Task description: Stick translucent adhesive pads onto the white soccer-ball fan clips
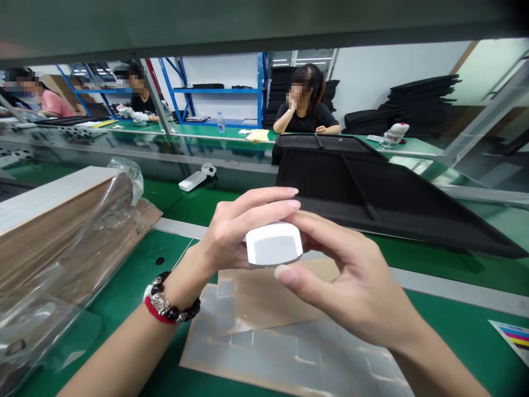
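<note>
A small white object point(274, 244) with a pale grey end face is held between both hands, above sheets of clear film point(248, 353) and brown backing on the green table. My left hand point(243, 223), with a beaded bracelet at the wrist, has its fingers wrapped over the object's top and left side. From the right, my right hand point(343, 264) grips it, fingers behind and thumb at the lower edge. The far end of the object is hidden behind the fingers.
A stack of boards in plastic point(61, 209) lies at left. A white piece with a football-patterned end point(196, 178) is on the green belt. Black trays point(330, 184) stand at right. Across the line sits a person point(308, 113); others are at far left. A metal beam spans the top.
</note>
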{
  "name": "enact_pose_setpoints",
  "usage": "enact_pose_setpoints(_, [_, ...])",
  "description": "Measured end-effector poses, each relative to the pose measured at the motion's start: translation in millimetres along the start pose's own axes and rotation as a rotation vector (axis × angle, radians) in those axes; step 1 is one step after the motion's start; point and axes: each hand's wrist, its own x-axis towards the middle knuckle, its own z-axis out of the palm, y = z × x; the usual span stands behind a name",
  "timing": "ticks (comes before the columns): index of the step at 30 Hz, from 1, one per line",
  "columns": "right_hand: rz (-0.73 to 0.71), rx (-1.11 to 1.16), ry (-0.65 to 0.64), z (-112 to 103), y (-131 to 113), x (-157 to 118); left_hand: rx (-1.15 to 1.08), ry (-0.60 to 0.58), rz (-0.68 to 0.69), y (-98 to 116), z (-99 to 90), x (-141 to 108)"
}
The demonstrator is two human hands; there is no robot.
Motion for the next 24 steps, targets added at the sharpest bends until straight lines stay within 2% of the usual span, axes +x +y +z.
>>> enact_pose_setpoints(10, [0.016,0.012,-0.014,-2.6,-6.3,0.3,-0.024,-0.064,0.01,2.2,-1.8,2.3])
enact_pose_setpoints(16, [0.077,0.084,-0.107,-5.2,-3.1,1.7,-0.03,-0.074,0.022,0.0,-0.6,0.2])
enact_pose_setpoints(24, [0.112,0.067,-0.136,-9.8,-2.2,2.7,-0.025,-0.098,0.012,-2.3,-1.0,-3.4])
